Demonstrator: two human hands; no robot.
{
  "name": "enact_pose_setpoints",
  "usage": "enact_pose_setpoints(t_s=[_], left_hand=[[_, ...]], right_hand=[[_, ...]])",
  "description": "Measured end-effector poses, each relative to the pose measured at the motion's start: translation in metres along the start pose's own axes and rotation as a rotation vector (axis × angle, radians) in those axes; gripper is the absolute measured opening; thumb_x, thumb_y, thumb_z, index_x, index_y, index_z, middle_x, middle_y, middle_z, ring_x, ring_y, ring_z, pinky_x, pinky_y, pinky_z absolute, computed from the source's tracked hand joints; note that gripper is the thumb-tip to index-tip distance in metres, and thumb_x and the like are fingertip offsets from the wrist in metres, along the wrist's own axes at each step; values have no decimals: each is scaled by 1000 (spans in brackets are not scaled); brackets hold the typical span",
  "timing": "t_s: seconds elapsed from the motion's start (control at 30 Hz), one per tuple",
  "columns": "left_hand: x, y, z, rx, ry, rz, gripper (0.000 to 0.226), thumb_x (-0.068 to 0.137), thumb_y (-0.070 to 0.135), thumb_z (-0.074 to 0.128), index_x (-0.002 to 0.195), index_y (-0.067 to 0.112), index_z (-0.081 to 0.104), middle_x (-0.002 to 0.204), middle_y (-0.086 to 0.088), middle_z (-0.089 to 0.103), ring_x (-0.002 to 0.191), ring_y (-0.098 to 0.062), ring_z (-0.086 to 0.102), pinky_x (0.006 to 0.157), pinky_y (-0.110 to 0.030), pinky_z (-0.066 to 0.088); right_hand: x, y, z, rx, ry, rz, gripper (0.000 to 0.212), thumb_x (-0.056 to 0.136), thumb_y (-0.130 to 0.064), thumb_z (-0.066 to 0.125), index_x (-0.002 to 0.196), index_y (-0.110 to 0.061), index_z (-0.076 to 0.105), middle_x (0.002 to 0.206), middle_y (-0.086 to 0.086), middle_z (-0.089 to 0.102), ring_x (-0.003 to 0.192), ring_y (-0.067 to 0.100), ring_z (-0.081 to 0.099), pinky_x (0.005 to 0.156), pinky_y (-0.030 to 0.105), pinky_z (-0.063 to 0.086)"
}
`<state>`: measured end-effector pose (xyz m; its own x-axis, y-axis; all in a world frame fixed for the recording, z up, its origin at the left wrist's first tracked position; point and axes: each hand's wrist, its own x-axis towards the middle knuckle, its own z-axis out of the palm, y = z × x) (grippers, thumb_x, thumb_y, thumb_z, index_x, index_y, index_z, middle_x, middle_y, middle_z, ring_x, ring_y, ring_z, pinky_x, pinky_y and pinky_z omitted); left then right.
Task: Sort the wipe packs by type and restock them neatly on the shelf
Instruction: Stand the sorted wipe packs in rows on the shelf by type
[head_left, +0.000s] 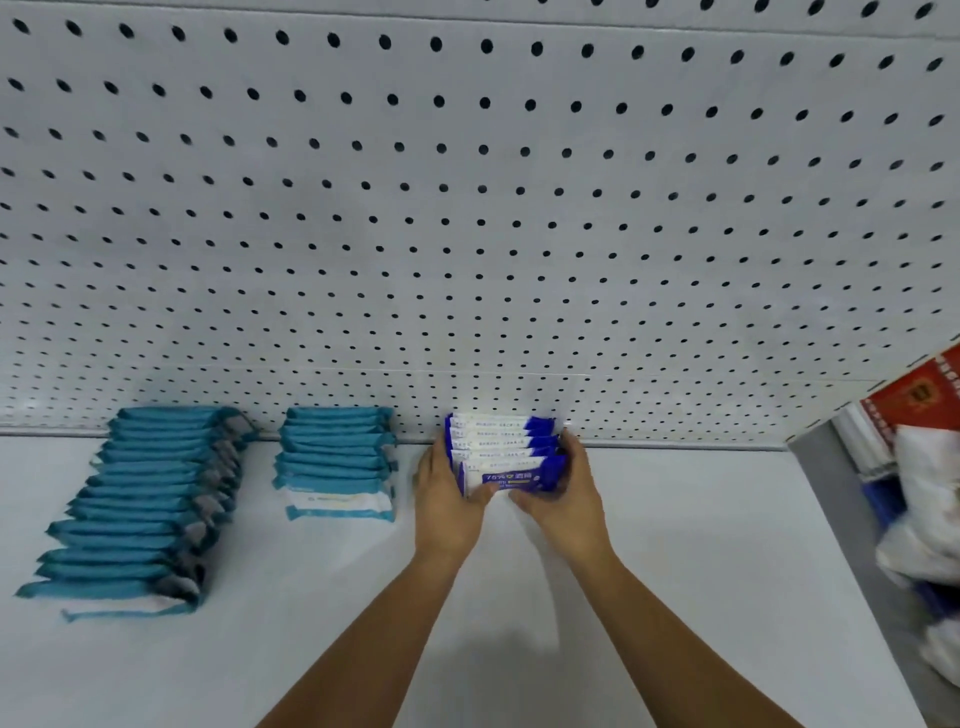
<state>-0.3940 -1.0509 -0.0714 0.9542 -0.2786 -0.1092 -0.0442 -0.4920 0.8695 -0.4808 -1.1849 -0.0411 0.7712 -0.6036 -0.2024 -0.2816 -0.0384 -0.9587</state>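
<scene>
A row of several dark-blue-and-white wipe packs (504, 452) stands on the white shelf (701, 545) against the pegboard back. My left hand (447, 504) grips the row's left side and front pack. My right hand (563, 493) grips its right side, fingers curled round the pack ends. Left of them stands a short row of teal wipe packs (335, 460). Farther left a long row of teal packs (140, 509) runs toward the front edge.
A white pegboard (467, 208) backs the shelf. Past the shelf's right end lie red, white and blue packaged goods (914, 467). Bare shelf surface lies in front of and to the right of my hands.
</scene>
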Motion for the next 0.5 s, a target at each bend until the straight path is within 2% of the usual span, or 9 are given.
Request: enact_pose_setpoints(t_s=[0.07,0.1,0.17,0.3,0.43,0.5], left_hand=[[2,2,1,-2,-16,56,85,76,22,82,149,21,38,139,-2,54,127,-22,49,108,-46,42],[4,0,3,3,-18,84,85,77,18,81,150,18,36,140,-3,54,127,-23,48,109,-45,41],[6,0,4,25,-30,117,85,79,15,80,151,13,34,142,-5,53,129,-24,48,110,-45,39],[9,-2,7,18,-33,133,75,81,11,77,147,10,42,141,-5,53,128,-23,50,109,-46,40],[8,2,4,-9,-43,96,75,80,12,79,146,12,44,138,-5,54,125,-21,51,109,-40,42],[8,0,0,-12,-43,77,79,77,19,81,146,15,43,136,-4,57,123,-21,53,106,-39,44]], right_hand=[[2,1,1,-44,-57,1,76,80,2,77,140,-26,39,121,-15,58,100,-10,61,75,1,45],[4,-1,3,-70,-54,3,71,85,1,73,141,-26,38,120,-14,59,101,-6,59,74,0,43],[7,-2,9,-122,-37,8,70,90,-2,66,147,-26,34,124,-12,60,107,4,58,77,-2,41],[5,-4,22,-206,-3,-33,67,90,6,54,148,-19,36,125,-9,59,104,5,59,82,-4,37],[5,-6,22,-219,-19,-31,63,90,4,55,146,-18,37,125,-7,61,105,8,59,79,-3,37],[6,-8,18,-232,-42,-24,66,89,2,58,147,-19,35,127,-6,60,107,9,58,78,-3,38]])
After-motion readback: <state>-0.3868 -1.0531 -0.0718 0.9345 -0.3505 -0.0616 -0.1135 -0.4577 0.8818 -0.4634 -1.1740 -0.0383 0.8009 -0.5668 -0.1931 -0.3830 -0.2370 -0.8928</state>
